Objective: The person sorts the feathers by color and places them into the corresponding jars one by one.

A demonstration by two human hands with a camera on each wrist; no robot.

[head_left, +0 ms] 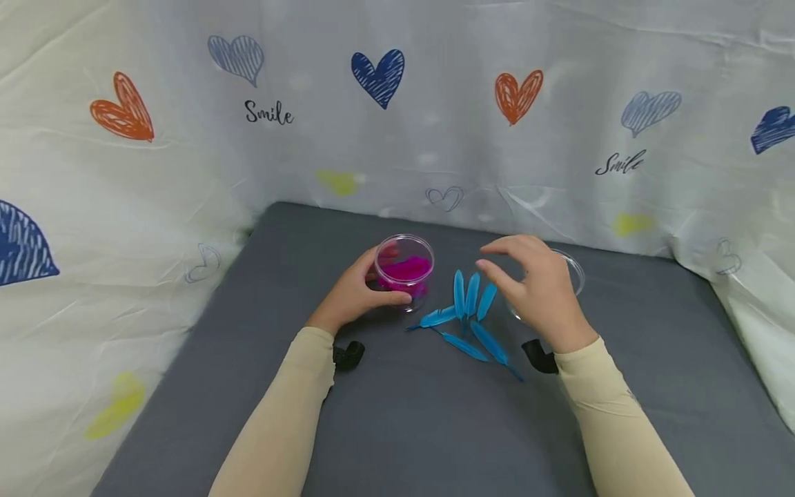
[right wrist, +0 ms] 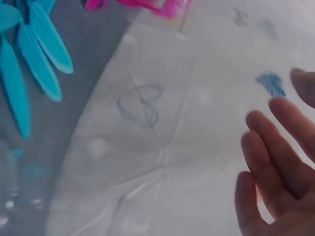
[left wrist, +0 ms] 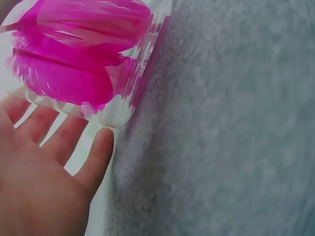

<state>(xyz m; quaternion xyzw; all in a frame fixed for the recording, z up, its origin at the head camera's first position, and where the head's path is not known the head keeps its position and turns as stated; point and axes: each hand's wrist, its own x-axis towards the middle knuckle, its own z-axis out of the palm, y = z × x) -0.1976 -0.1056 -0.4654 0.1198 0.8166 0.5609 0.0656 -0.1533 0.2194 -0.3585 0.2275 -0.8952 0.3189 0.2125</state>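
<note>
My left hand (head_left: 352, 295) grips a clear plastic cup (head_left: 433, 261) from its left side, thumb across the front and fingers behind. Inside the cup lie bright pink feathers (left wrist: 69, 73), which fill much of the left wrist view. To the right, my right hand (head_left: 542, 293) hovers with thumb and fingertips apart and nothing between them. Several blue feathers (head_left: 488, 340) are spread on the grey table between the two hands. A second clear container (head_left: 579, 273) stands behind my right hand, which hides most of it.
The grey tabletop (head_left: 428, 435) runs back to a pale curtain (head_left: 447, 145) printed with hearts and the word Smile. The same cloth hangs along the left and right sides. Dark straps (head_left: 350, 355) sit at both wrists.
</note>
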